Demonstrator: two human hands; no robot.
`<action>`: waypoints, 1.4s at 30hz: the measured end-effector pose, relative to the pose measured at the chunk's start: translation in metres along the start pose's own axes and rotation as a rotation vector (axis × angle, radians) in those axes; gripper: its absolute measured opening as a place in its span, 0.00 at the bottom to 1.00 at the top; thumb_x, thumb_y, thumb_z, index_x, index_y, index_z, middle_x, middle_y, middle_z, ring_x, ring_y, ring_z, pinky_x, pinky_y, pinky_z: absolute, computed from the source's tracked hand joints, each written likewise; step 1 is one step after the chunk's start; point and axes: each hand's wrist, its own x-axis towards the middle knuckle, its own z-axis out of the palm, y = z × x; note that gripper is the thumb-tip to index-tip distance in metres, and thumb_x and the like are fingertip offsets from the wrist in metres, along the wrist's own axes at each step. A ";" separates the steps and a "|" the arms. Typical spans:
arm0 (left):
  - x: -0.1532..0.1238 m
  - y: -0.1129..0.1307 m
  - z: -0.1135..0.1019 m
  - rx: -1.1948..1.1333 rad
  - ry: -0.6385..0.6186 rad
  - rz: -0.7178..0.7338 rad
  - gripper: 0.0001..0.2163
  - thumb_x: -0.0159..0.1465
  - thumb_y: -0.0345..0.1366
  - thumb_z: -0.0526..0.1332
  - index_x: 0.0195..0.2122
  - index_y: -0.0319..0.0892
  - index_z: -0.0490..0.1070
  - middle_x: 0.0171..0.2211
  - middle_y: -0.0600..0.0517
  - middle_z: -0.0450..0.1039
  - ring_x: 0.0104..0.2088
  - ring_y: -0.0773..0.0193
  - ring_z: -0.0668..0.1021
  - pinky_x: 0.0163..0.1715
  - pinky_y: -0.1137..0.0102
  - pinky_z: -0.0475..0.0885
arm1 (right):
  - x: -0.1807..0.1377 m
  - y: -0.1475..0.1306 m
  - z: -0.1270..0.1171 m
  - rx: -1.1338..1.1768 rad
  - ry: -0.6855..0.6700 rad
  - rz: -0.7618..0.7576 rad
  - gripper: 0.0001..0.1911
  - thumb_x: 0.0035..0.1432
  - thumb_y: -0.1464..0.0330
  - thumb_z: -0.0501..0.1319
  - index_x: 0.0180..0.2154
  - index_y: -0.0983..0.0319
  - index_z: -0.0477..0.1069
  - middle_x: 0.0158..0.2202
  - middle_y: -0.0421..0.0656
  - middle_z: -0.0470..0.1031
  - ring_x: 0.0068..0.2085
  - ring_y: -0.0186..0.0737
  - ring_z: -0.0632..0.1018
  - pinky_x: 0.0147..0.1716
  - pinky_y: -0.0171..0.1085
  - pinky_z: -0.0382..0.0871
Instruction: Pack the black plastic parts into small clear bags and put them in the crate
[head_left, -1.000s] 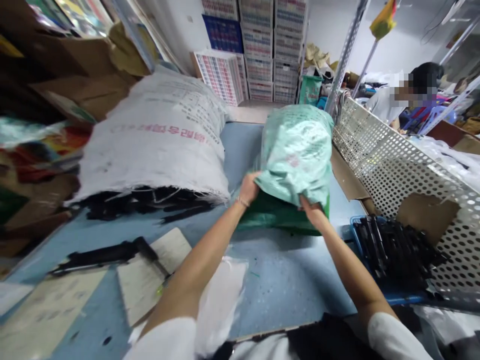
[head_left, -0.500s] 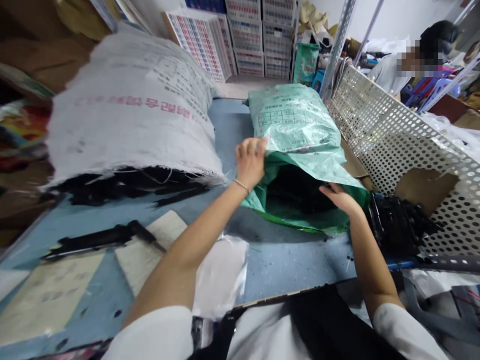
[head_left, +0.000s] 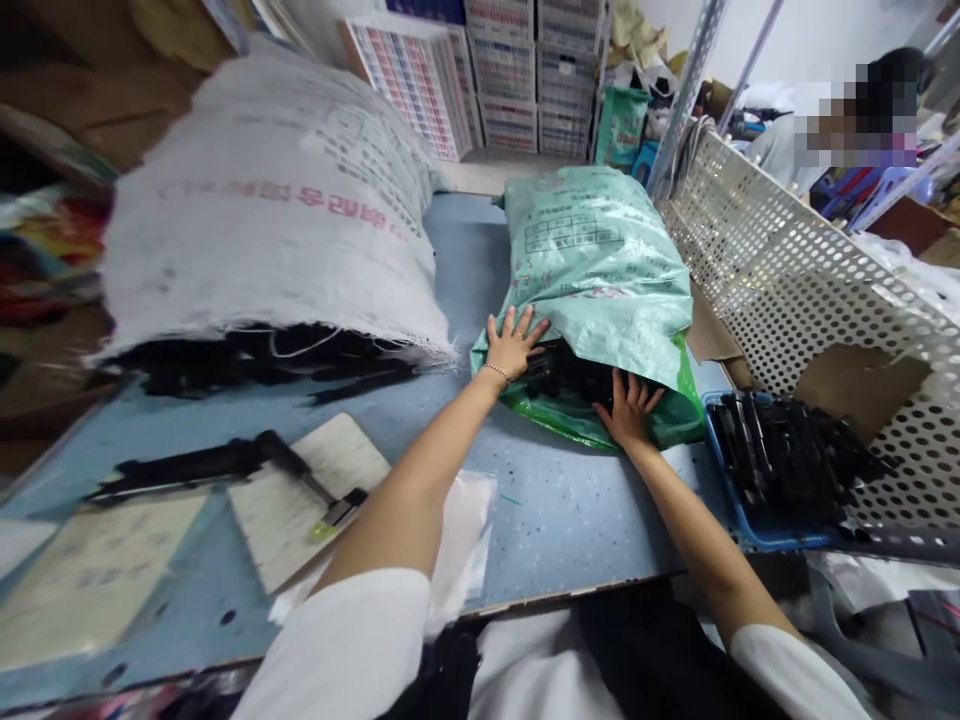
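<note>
Sack cloth in green (head_left: 600, 250) lies right of centre on the blue bench (head_left: 555, 530), its mouth showing black parts (head_left: 559, 370). The left hand (head_left: 511, 347) rests at the mouth's left side, the right hand (head_left: 630, 410) at its lower edge (fingers of both splayed loosely). A white sack (head_left: 262, 220) bulges upper left.

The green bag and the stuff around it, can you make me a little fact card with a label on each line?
Left hand: spread, touching the green bag beside its opening
Right hand: spread, at the bag's opening
Green bag: lying on the blue table, dark things inside
White sack: left of the green bag, black pieces at its open end
Blue basket: right of the green bag, holding black parts
</note>
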 end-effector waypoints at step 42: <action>-0.275 0.157 -0.042 -1.879 -0.177 -0.531 0.25 0.53 0.49 0.73 0.45 0.41 0.68 0.26 0.58 0.69 0.21 0.69 0.74 0.23 0.72 0.70 | -0.114 -0.071 -0.123 1.007 -0.217 -0.165 0.20 0.65 0.50 0.54 0.30 0.57 0.64 0.30 0.40 0.67 0.34 0.40 0.68 0.40 0.40 0.65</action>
